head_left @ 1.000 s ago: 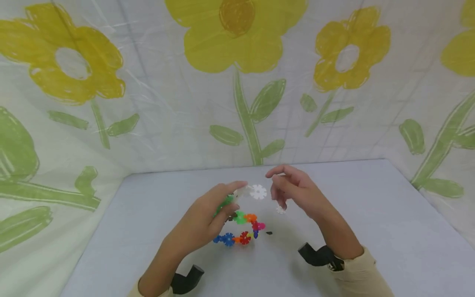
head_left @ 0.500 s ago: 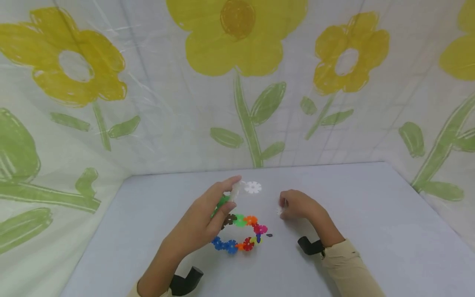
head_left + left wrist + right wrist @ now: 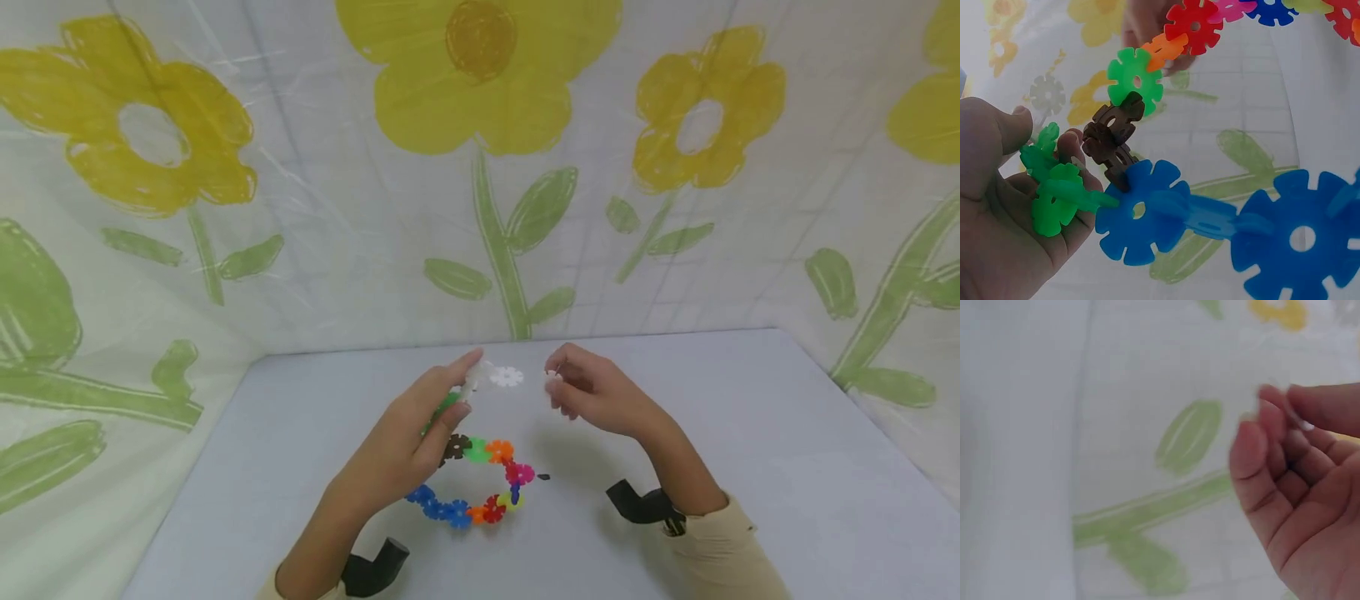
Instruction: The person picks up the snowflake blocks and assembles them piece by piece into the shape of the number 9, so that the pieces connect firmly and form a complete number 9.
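Observation:
My left hand (image 3: 408, 429) pinches the white end of a looped chain of snowflake discs between thumb and fingers. A white snowflake disc (image 3: 507, 377) sticks out from that end toward the right. Green discs (image 3: 1054, 206) lie against the left palm, with brown discs (image 3: 1113, 128) and blue discs (image 3: 1141, 212) linked beyond them. The coloured part of the chain (image 3: 456, 512) hangs below the left hand. My right hand (image 3: 603, 392), raised a short way to the right, pinches a small white snowflake disc (image 3: 552, 377); its fingers partly hide it.
A small dark piece (image 3: 543, 477) lies on the white table (image 3: 750, 467), right of the chain. A flower-printed sheet (image 3: 337, 275) hangs behind the table. Each wrist bears a black camera mount (image 3: 637, 504).
My right hand went down to the loose white disc on the table, took it and lifted it toward the left hand. The hanging loop swung slightly left and lower.

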`<state>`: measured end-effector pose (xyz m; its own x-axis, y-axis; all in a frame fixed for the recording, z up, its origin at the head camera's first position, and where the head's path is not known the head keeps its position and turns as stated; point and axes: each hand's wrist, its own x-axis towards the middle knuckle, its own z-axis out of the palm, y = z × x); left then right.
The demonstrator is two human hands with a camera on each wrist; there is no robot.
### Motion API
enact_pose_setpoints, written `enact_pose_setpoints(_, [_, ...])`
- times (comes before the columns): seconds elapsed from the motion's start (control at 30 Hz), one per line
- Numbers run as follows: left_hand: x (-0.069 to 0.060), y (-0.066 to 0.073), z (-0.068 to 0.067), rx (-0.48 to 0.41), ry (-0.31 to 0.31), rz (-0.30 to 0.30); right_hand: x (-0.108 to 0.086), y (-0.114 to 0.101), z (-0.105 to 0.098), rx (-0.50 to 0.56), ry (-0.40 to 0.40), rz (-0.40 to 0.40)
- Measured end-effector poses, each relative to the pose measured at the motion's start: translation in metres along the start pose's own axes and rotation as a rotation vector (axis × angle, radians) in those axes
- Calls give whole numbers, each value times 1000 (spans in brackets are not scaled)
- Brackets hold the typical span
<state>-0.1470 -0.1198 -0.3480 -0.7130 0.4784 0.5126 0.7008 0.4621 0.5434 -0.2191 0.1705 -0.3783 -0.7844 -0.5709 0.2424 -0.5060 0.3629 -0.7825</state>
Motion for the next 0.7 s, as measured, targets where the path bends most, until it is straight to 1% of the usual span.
enact_pose_setpoints(0.1, [0,0,0,-4,0,0,-6,-22,1,58,70,-170])
enact_pose_setpoints(0.17, [0,0,0,-10,-1,4,-9,-34,2,75,95,-241])
enact_pose_setpoints(0.23, [1,0,0,-17,-4,10,-12,-43,3,75,114,-297])
enact_pose_setpoints(0.3, [1,0,1,-24,-8,21,-14,-50,5,58,132,-327])
enact_pose_setpoints(0.43, [1,-1,3,-36,-25,38,-15,-57,7,-19,172,-374])
enact_pose_setpoints(0.53, [0,-1,4,-37,-31,40,-16,-58,9,-73,202,-386])
enact_pose_setpoints(0.7, [1,0,4,-42,-24,44,-17,-60,12,-120,241,-397])
